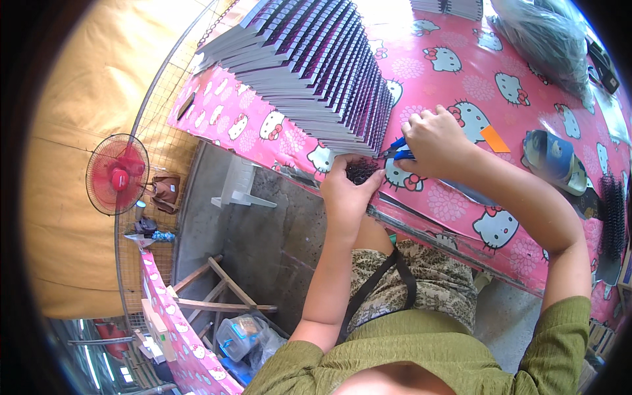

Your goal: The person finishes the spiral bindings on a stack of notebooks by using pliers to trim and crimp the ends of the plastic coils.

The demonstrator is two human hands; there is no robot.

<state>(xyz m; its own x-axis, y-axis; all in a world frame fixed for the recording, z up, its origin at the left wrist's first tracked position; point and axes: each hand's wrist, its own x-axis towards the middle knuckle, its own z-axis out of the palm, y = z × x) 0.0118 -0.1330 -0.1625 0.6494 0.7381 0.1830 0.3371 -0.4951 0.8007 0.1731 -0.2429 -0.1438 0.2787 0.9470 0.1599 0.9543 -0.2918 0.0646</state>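
My left hand (347, 192) is at the table's front edge, its fingers closed round a black spiral coil (361, 172). Just beside it, my right hand (431, 141) grips blue-handled pliers (399, 150), whose jaws point toward the coil and the nearest end of the stack. A long, leaning stack of spiral-bound notebooks (316, 72) runs away from my hands to the far left, white pages to one side and dark coils to the other. The fingers partly hide the coil, and I cannot tell whether the plier tips touch it.
A pink patterned cover (454, 197) lies over the table. On it are an orange paper slip (495, 139), a blue curved object (556, 161), black coils (613, 217), a plastic bag (546, 46) and more notebooks (454, 8). A red fan (118, 176) stands left, near a wooden frame (224, 289).
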